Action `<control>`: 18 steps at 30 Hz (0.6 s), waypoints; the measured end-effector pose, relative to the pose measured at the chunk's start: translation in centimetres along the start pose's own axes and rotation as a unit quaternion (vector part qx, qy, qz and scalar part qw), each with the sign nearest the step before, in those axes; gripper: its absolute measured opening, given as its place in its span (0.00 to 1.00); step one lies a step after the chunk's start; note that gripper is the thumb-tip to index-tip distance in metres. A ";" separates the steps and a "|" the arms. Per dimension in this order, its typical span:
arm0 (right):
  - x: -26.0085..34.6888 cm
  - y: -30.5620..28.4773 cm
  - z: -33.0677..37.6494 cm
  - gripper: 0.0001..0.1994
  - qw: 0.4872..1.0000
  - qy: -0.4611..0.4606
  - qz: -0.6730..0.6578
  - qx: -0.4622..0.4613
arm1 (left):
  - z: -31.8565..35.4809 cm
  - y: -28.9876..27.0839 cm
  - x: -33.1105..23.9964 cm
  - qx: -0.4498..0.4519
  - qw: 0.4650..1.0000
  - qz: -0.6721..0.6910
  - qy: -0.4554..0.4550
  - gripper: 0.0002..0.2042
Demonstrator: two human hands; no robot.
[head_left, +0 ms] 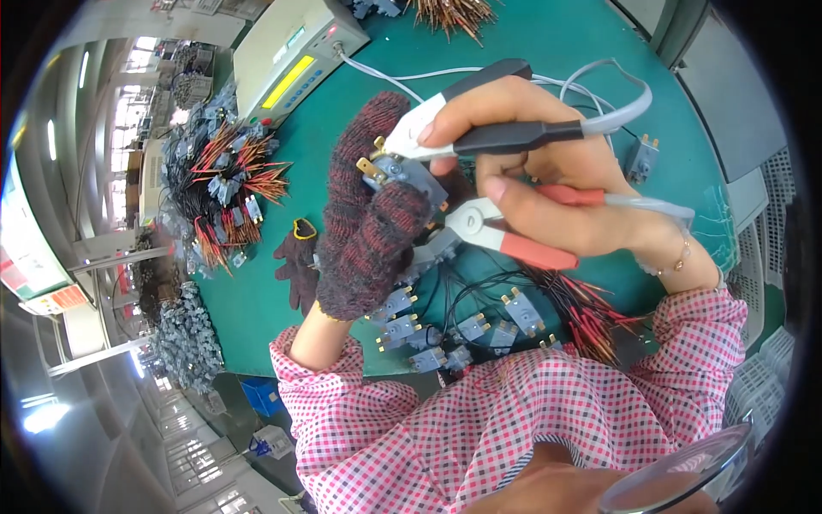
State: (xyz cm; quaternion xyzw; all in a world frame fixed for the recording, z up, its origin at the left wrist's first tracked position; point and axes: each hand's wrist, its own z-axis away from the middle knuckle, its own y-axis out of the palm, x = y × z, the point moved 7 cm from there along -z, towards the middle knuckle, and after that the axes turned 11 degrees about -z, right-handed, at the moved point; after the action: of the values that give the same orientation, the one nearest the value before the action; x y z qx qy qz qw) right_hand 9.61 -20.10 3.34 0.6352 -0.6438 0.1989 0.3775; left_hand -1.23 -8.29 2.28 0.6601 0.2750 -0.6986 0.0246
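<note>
My left hand (360, 231), in a dark red and grey knitted glove, is closed round a small grey electrical part (421, 182) with brass blade terminals. My bare right hand (556, 176) grips two test clips at once. The black-handled clip (505, 137) has white jaws, which meet the part beside its terminals; whether they bite on one I cannot tell. Lower down, the red-handled clip (535, 250) has its white jaws close to the part's lower side, their tips partly hidden. Grey leads run from both clips.
A tester box (295, 64) with a yellow display stands at the far left of the green table (548, 26). Near my body lie several grey parts (522, 310) with black wires and red ends. Wired bundles (227, 184) fill the left edge. A spare glove (300, 265) lies left; a single part (643, 158) right.
</note>
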 end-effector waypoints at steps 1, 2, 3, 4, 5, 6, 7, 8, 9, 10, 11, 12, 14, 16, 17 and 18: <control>0.1 0.0 -0.1 0.17 0.999 -0.036 0.037 0.010 | 0.0 0.0 0.0 -0.019 0.999 0.028 0.013 0.37; 0.4 0.2 -0.1 0.18 0.995 -0.071 0.074 0.018 | 0.2 -0.3 0.3 -0.021 0.999 0.025 0.011 0.37; 0.3 0.1 -0.1 0.18 0.995 -0.071 0.073 0.017 | 0.3 -0.6 0.8 -0.033 0.999 0.001 0.020 0.38; 0.1 0.0 -0.1 0.18 0.997 -0.043 0.068 0.011 | 0.3 -0.9 0.9 -0.045 0.998 -0.023 0.028 0.39; 0.0 -0.1 -0.1 0.18 0.998 -0.014 0.063 0.006 | 0.3 -0.8 0.7 -0.045 0.998 -0.024 0.027 0.39; 0.6 -0.2 -0.2 0.18 0.998 -0.014 0.061 0.005 | 0.2 -0.3 0.3 -0.036 0.999 0.010 0.004 0.39; 0.2 -0.4 -0.2 0.18 0.995 0.092 0.043 -0.002 | 0.2 0.0 0.3 -0.027 0.998 0.044 -0.019 0.39; -0.8 -0.5 0.2 0.18 0.980 0.197 0.024 -0.009 | 0.2 -0.2 0.5 -0.028 0.998 0.043 -0.022 0.39; -1.0 -0.5 0.3 0.18 0.980 0.197 0.024 -0.011 | 0.0 -0.5 0.7 -0.036 0.999 0.005 -0.011 0.40; -0.8 -0.5 0.3 0.17 0.987 0.160 0.015 -0.019 | 0.0 -0.6 0.7 -0.043 0.998 -0.034 -0.001 0.40; -0.5 -0.5 0.2 0.16 0.992 0.123 0.007 -0.026 | 0.0 -0.5 0.6 -0.042 0.999 -0.034 -0.002 0.40; -0.5 -0.7 0.2 0.16 0.992 0.123 0.005 -0.026 | 0.1 -0.4 0.5 -0.038 0.999 -0.020 -0.015 0.40; 0.1 -1.0 -0.2 0.16 0.992 0.081 0.096 -0.008 | 0.4 -0.6 0.7 -0.035 0.999 -0.006 -0.029 0.40; 0.3 -1.0 -0.5 0.16 0.993 0.015 0.116 -0.013 | 0.7 -1.1 1.2 -0.026 0.996 -0.068 -0.044 0.41; 1.1 -1.0 -0.5 0.17 0.989 -0.052 0.136 -0.018 | 0.6 -0.9 0.9 -0.025 0.996 -0.068 -0.043 0.41; 1.2 -1.1 -0.5 0.17 0.990 -0.052 0.133 -0.018 | 0.3 -0.5 0.6 -0.015 0.998 -0.038 -0.046 0.41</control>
State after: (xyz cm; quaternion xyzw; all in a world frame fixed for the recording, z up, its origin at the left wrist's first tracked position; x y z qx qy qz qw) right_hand 10.86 -20.63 4.31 0.5464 -0.7449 0.2028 0.3246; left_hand -1.77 -7.73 1.89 0.6156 0.3093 -0.7246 0.0205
